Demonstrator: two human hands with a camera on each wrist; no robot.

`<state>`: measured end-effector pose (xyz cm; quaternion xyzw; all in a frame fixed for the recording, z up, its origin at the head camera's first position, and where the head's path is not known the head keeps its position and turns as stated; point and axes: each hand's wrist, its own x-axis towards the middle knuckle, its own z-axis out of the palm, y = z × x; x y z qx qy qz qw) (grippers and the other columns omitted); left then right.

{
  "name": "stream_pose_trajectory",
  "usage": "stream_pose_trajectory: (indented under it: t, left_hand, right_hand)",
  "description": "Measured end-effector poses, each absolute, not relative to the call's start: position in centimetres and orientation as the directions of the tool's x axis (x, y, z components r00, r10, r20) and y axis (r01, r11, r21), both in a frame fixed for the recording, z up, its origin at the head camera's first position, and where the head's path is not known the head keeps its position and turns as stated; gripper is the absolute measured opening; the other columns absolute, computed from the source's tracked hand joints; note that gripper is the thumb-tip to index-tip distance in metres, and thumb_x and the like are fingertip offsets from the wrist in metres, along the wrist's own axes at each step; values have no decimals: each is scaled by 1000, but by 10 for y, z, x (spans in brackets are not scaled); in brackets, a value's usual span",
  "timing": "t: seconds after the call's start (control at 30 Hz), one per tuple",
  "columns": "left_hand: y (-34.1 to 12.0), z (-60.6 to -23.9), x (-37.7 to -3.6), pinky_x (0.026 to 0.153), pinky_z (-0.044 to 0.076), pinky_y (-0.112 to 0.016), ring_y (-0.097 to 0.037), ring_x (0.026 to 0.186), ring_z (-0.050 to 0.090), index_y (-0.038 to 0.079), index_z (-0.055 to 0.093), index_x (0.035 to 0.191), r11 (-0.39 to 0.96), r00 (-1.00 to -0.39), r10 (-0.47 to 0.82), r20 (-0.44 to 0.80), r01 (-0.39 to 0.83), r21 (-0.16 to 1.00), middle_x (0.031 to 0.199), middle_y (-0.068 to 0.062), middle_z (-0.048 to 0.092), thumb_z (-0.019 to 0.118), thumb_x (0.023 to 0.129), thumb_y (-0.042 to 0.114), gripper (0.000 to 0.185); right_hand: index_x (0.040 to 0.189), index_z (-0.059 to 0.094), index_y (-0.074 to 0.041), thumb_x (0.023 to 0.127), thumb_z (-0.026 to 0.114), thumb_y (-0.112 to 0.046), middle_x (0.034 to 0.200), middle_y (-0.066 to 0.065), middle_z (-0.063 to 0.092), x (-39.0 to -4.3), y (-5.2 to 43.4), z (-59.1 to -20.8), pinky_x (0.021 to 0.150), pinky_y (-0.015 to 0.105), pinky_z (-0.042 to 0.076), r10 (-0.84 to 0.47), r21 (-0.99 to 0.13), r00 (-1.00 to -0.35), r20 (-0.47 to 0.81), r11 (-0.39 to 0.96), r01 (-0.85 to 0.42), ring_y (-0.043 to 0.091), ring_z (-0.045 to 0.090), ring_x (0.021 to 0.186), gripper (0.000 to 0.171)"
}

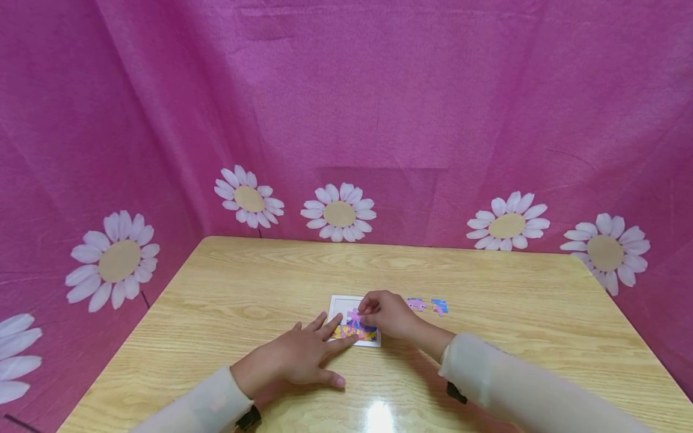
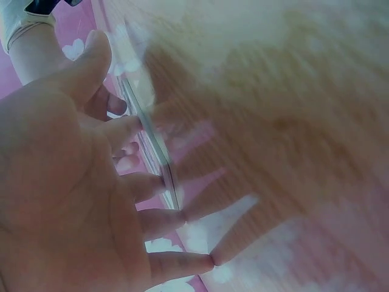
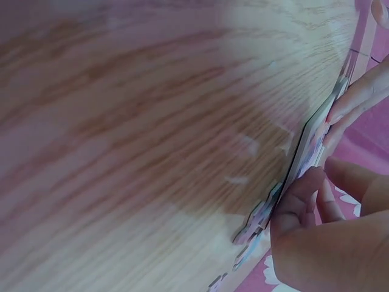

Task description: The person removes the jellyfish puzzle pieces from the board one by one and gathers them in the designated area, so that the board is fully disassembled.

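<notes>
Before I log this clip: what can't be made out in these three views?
- Puzzle tray, head view: its picture is too small, partly covered by the right hand and left hand.
- Two loose pieces, head view: too small to read the design.
- Left wrist view: table blurred; tray seen only edge-on.
- Right wrist view: tray face hidden, edge-on; wood blurred.

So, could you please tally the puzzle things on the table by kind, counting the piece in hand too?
Puzzle tray: 1
Loose pieces lying right of the tray: 2
Piece pinched in the right hand's fingers: 1
Total: 4
</notes>
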<state>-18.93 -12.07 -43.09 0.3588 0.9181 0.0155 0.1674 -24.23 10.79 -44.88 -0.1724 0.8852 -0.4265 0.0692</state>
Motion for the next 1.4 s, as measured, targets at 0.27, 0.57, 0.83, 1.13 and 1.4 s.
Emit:
stream_pose_trajectory:
  t: [0.27,0.57,0.83,1.13,1.4]
  left_hand:
    - [-121,-431,-190,107,38,-72,-43,155,19,42,29,162,737,-683,670,-292,657,155,172,-12,19,55,91,75,83]
    - [-122,-431,-189,108,36,-72,-43,156,18,43,29,162,740,-684,668,-293,651,168,172,-12,18,56,91,74,83]
    - [-121,-430,-188,109,35,-72,-42,156,17,43,30,162,748,-690,659,-299,641,171,172,-12,18,58,91,73,82]
    - [-121,-429,-187,109,35,-72,-42,156,18,42,31,162,749,-690,658,-301,639,174,172,-13,19,58,91,73,82]
    - [-121,-429,-188,109,35,-72,-42,157,16,43,31,162,755,-690,651,-315,631,178,172,-11,18,57,91,74,81]
  right_hand:
    - [92,70,-4,80,84,-1,80,0,63,-241,103,-448,73,27,46,-359,-742,-933,-3,626,-239,10,54,75,18]
    - [90,68,-8,79,86,-3,80,-2,61,-245,98,-453,75,29,46,-345,-671,-938,-18,700,-245,11,54,76,23]
    - [90,64,-8,79,86,0,81,1,58,-245,93,-451,74,31,46,-339,-658,-941,-19,712,-243,13,52,77,26]
    - [91,63,-7,80,85,2,85,3,60,-240,94,-449,75,33,49,-348,-660,-937,37,695,-285,15,54,81,27]
    - [94,60,-5,83,80,6,79,1,63,-239,95,-450,67,27,50,-333,-735,-940,67,621,-273,12,58,73,26]
